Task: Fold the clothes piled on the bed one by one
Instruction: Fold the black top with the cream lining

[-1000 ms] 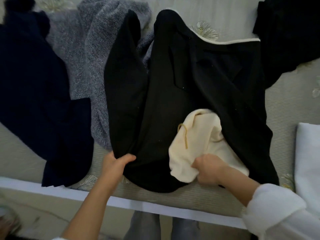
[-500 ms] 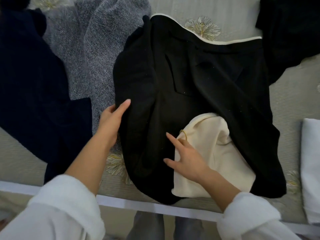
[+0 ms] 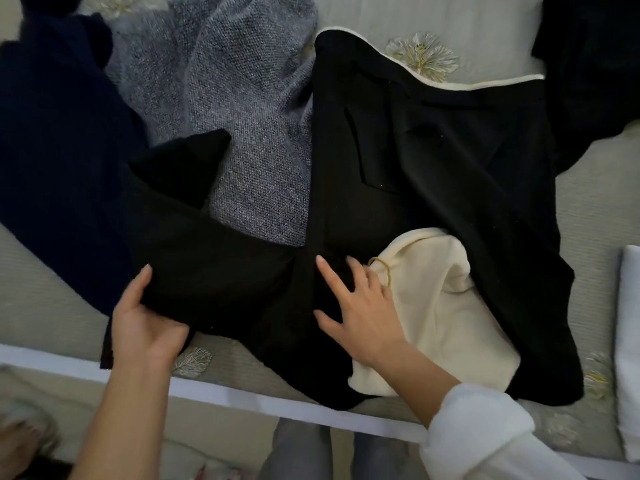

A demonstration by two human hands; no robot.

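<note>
A black coat [image 3: 433, 161] with cream lining lies spread on the bed, its cream hood lining [image 3: 440, 306] showing near the front. Its sleeve [image 3: 194, 244] stretches out to the left over the neighbouring clothes. My left hand [image 3: 145, 327] grips the lower edge of that sleeve, thumb on top. My right hand [image 3: 360, 306] presses flat with spread fingers on the coat's body at the base of the sleeve, beside the cream lining.
A grey knit sweater [image 3: 225, 81] lies behind the sleeve, a navy garment [image 3: 52, 140] at the left, another dark garment [image 3: 595, 64] at the top right. A white folded item [image 3: 628, 341] sits at the right edge. The bed's white front edge [image 3: 242, 396] runs below my hands.
The sleeve that lay folded along the coat's left side is now pulled out to the left. My left hand moved down and took hold of it; my right hand stays pressed on the coat.
</note>
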